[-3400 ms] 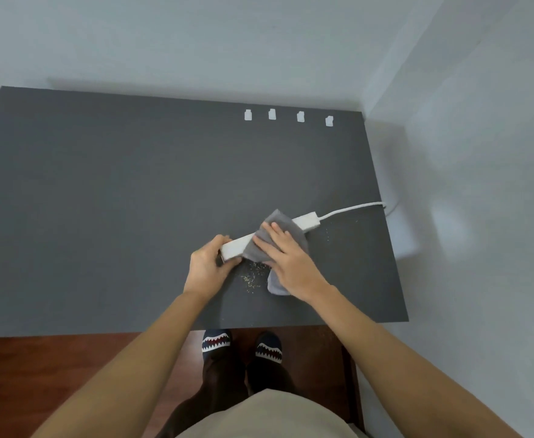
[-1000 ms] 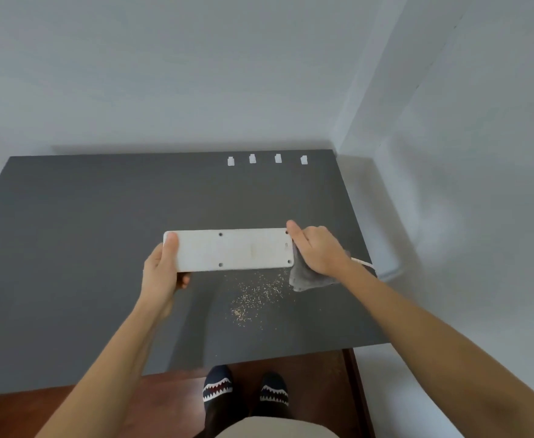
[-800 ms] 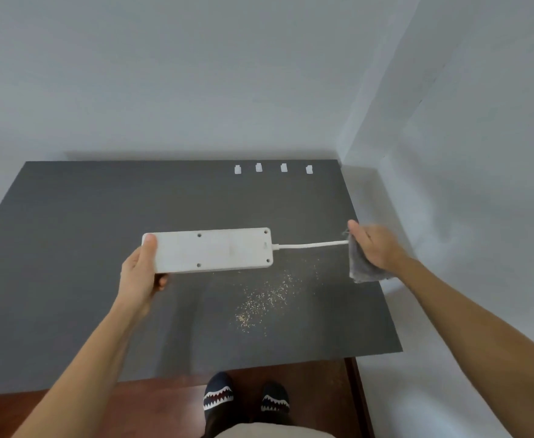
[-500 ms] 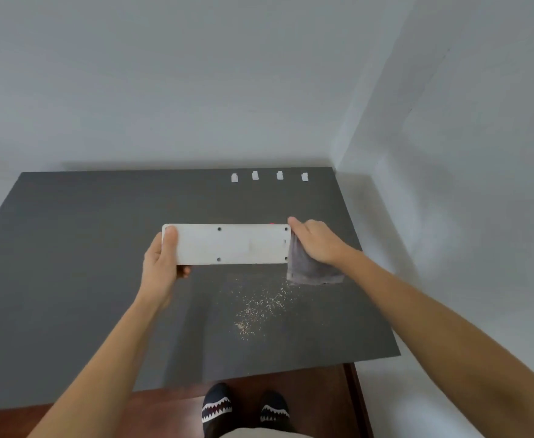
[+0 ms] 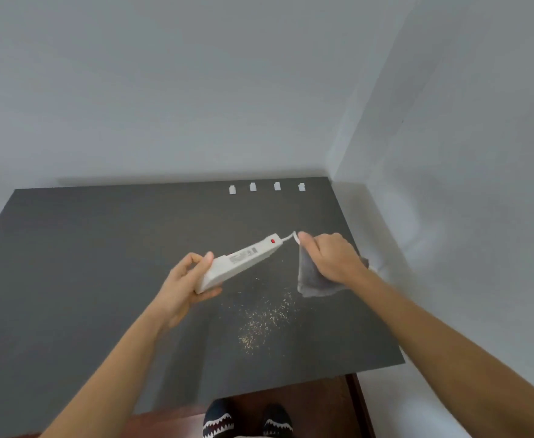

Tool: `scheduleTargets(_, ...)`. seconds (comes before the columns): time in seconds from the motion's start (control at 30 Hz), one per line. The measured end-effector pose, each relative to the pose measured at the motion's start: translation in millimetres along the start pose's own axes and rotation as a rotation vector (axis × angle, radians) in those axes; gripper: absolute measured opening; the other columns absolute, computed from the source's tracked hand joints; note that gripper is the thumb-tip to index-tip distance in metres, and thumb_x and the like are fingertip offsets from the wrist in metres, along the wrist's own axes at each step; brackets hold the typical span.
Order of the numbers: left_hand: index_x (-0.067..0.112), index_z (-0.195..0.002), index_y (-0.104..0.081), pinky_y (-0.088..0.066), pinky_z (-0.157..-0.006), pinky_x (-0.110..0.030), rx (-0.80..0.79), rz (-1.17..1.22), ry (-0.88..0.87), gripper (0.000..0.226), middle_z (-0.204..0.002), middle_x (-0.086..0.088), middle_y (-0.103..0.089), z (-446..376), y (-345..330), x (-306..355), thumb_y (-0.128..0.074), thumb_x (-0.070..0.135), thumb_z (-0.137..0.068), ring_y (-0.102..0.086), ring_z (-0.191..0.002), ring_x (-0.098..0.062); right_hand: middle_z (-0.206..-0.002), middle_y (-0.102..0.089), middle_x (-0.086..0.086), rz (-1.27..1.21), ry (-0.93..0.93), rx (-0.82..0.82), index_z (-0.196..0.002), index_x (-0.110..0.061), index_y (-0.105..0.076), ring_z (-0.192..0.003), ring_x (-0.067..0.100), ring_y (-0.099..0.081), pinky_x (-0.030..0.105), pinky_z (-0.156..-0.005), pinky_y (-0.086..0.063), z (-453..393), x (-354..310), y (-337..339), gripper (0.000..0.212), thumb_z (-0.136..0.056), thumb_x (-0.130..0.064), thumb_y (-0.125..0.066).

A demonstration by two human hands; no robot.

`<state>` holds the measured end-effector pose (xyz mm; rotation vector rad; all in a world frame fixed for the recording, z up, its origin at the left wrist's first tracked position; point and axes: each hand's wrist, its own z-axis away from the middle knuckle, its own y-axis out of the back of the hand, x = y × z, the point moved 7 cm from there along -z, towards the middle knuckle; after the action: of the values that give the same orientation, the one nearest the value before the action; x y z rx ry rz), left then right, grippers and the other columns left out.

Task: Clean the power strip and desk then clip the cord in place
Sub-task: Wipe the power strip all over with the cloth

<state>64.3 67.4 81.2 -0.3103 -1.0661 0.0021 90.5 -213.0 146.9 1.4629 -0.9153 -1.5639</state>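
My left hand [image 5: 186,281] grips the near end of the white power strip [image 5: 242,262], held above the dark grey desk [image 5: 101,279] and tilted so its edge and red switch show. My right hand [image 5: 330,256] pinches a grey cloth [image 5: 314,279] around the white cord [image 5: 289,238] just past the strip's far end. The cloth hangs down below the hand. A scatter of pale crumbs [image 5: 264,320] lies on the desk under the strip. Several white cord clips [image 5: 265,187] stand in a row near the desk's back edge.
White walls close the desk at the back and on the right, meeting in a corner [image 5: 332,175]. The desk's front edge [image 5: 259,390] ends above a wooden floor, where my patterned shoes [image 5: 246,420] stand.
The strip turned from showing its flat underside to lying edge-on and angled away to the right. My right hand with the cloth moved from the strip's end onto the cord.
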Motion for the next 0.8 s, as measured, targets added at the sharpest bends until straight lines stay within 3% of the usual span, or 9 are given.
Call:
scheduleTargets(0.07,0.014,-0.085,-0.055,-0.059,-0.079,-0.034,0.002,-0.013,-0.002,0.058,-0.112,-0.012,-0.058,-6,-12,-10,-0.088,0.046,-0.05,-0.064,-0.092,-0.021,-0.054,-0.053,0.005,-0.013,0.025,0.084,-0.051,-0.016,-0.047,-0.057,0.028,-0.053,0.036,-0.062,-0.044,4,-14,-1,0.059,-0.101,-0.042,-0.026)
scheduleTargets(0.17,0.009,-0.113,-0.058,-0.058,-0.086,-0.038,-0.031,0.054,0.143,0.065,-0.125,-0.017,-0.056,-8,-4,-23,-0.084,0.023,-0.055,-0.065,-0.097,-0.028,-0.042,-0.043,0.003,-0.061,0.056,0.173,-0.043,-0.014,-0.041,-0.046,0.026,-0.047,0.037,-0.054,-0.043,5,-1,22,0.062,-0.1,-0.037,-0.033)
scheduleTargets(0.27,0.011,-0.119,-0.062,-0.057,-0.088,-0.039,-0.14,0.016,0.245,0.074,-0.12,-0.018,-0.062,5,11,-29,-0.089,0.025,-0.051,-0.065,-0.1,-0.029,-0.04,-0.043,0.007,-0.047,0.042,0.205,-0.049,0.0,-0.05,-0.039,0.022,-0.041,0.039,-0.051,-0.043,7,37,50,0.068,-0.096,-0.045,-0.028)
scheduleTargets(0.4,0.011,-0.12,-0.065,-0.055,-0.091,-0.031,-0.221,0.064,0.142,0.077,-0.127,-0.012,-0.064,19,30,-23,-0.092,0.032,-0.051,-0.06,-0.118,-0.029,-0.057,-0.06,0.014,-0.024,-0.121,0.248,-0.058,-0.009,-0.061,-0.057,0.03,-0.057,0.038,-0.063,-0.045,13,116,81,0.07,-0.092,-0.057,-0.023)
scheduleTargets(0.5,0.015,-0.118,-0.067,-0.051,-0.097,-0.029,-0.248,-0.044,-0.018,0.079,-0.127,-0.008,-0.064,22,30,-1,-0.093,0.03,-0.046,-0.059,-0.116,-0.024,-0.079,-0.067,0.015,-0.155,-0.313,0.097,-0.068,-0.016,-0.067,-0.078,0.032,-0.058,0.035,-0.074,-0.042,13,141,67,0.057,-0.099,-0.047,-0.03)
scheduleTargets(0.6,0.013,-0.113,-0.069,-0.054,-0.087,-0.029,-0.3,-0.208,-0.12,0.072,-0.124,-0.006,-0.059,16,9,24,-0.092,0.023,-0.046,-0.06,-0.111,-0.021,-0.1,-0.068,0.013,-0.328,-0.321,-0.089,-0.096,-0.003,-0.07,-0.089,0.025,-0.059,0.032,-0.082,-0.04,1,96,30,0.053,-0.1,-0.041,-0.033)
scheduleTargets(0.7,0.011,-0.11,-0.071,-0.054,-0.091,-0.035,-0.335,-0.328,-0.178,0.061,-0.132,-0.009,-0.052,8,-9,41,-0.087,0.01,-0.051,-0.057,-0.117,-0.02,-0.075,-0.071,-0.002,-0.381,-0.186,-0.233,-0.076,-0.008,-0.069,-0.071,0.015,-0.063,0.032,-0.079,-0.048,-7,33,1,0.057,-0.097,-0.044,-0.032)
scheduleTargets(0.8,0.012,-0.11,-0.071,-0.054,-0.092,-0.035,-0.346,-0.358,-0.201,0.06,-0.133,-0.01,-0.05,4,-8,53,-0.087,0.009,-0.052,-0.055,-0.118,-0.02,-0.056,-0.052,0.006,-0.365,-0.087,-0.211,-0.061,0.004,-0.049,-0.054,0.015,-0.046,0.039,-0.065,-0.046,-12,18,-2,0.069,-0.094,-0.052,-0.028)
